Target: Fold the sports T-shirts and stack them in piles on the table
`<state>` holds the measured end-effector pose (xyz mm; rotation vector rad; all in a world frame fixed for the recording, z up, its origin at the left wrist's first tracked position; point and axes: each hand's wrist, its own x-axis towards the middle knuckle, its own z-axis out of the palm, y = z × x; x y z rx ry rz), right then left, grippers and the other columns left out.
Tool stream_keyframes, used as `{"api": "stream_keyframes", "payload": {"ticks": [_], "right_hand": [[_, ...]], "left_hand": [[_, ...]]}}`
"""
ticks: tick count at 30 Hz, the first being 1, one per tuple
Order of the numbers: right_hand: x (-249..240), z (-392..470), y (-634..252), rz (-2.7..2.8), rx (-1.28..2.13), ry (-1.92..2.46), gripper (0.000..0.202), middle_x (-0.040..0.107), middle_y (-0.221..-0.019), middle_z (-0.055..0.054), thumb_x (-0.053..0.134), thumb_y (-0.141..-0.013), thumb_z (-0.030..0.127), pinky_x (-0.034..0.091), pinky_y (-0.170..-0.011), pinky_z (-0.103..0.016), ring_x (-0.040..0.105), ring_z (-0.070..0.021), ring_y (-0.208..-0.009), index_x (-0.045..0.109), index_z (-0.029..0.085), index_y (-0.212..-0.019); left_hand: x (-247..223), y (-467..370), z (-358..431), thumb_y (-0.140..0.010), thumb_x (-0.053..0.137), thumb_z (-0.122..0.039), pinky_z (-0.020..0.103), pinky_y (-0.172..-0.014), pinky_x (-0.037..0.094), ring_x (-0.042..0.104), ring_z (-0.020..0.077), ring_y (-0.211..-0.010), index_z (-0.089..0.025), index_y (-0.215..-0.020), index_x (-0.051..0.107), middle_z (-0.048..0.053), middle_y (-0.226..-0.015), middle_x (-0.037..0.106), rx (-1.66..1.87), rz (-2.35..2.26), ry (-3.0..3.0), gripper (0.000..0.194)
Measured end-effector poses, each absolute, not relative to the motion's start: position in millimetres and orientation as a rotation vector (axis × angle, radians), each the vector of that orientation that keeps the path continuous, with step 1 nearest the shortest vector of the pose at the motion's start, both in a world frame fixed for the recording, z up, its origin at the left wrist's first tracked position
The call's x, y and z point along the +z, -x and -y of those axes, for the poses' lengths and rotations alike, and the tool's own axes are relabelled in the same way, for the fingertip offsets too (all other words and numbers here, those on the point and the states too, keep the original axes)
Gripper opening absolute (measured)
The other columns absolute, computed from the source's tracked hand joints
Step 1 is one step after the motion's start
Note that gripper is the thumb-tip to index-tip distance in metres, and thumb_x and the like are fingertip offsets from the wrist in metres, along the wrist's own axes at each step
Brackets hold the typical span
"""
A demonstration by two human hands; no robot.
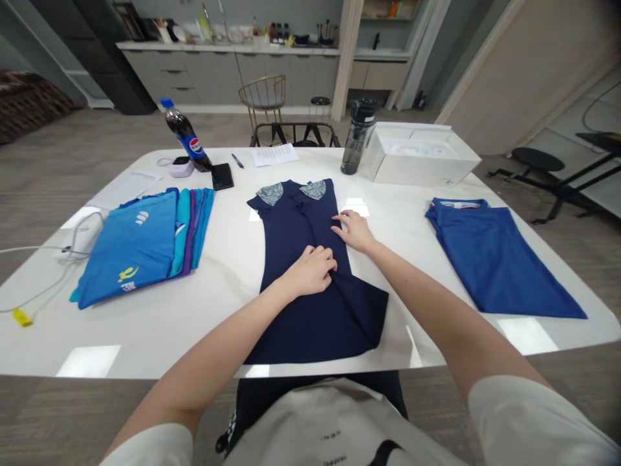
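Note:
A dark navy shirt (301,323) with patterned pale shoulder patches lies in front of me on the white table, its right side folded inward and a loose flap sticking out at the lower right. My left hand (313,268) rests on the middle of the shirt, fingers curled in and pressed on the cloth. At the shirt's right edge, my right hand (354,231) has its fingers spread, with the fingertips touching the fabric.
Folded blue shirts (136,239) are stacked at left, near cables. Another blue garment (504,259) lies at right. Toward the back stand a cola bottle (187,136), a phone (222,176), paper (275,155), a dark bottle (356,139) and a white box (417,162).

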<state>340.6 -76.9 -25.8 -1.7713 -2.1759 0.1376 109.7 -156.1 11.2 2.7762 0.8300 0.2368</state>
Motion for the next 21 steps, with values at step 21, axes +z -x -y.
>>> {"api": "stream_keyframes", "payload": {"ticks": [21], "right_hand": [[69.5, 315.3, -300.0, 2.157, 1.290, 1.328, 0.032, 0.050, -0.071, 0.005, 0.065, -0.093, 0.051, 0.033, -0.058, -0.025, 0.043, -0.0118, -0.061, 0.069, 0.022, -0.104]], "left_hand": [[8.6, -63.3, 167.5, -0.092, 0.056, -0.013, 0.035, -0.089, 0.047, 0.057, 0.0221, -0.099, -0.022, -0.104, 0.064, 0.005, -0.104, 0.061, 0.338, -0.842, -2.743, 0.017]]}}
